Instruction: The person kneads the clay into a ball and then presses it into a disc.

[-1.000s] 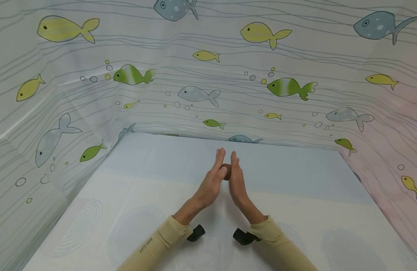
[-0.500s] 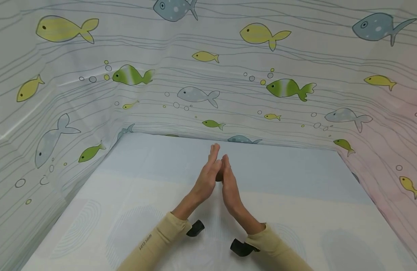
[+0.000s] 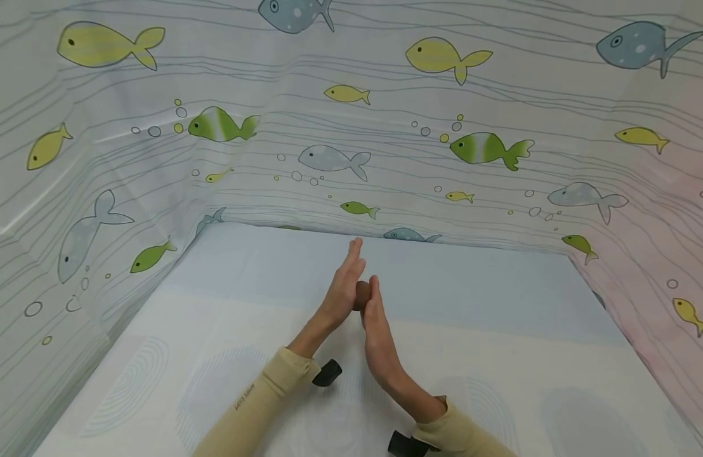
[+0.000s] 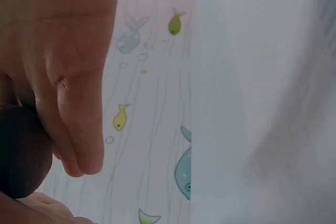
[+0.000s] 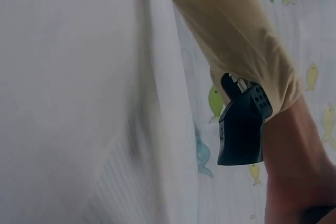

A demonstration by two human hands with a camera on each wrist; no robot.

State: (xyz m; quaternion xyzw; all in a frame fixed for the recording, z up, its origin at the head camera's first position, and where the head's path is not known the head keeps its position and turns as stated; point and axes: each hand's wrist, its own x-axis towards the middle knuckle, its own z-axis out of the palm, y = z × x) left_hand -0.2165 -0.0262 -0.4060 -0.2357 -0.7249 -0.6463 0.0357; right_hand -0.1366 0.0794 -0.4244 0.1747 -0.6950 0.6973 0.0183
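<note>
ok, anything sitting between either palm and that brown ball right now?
Nothing visible. The brown ball is pressed directly between the left hand and the right hand, both with straight fingers, held above the table. The left wrist view shows the ball against the palm with no gap or layer.
</note>
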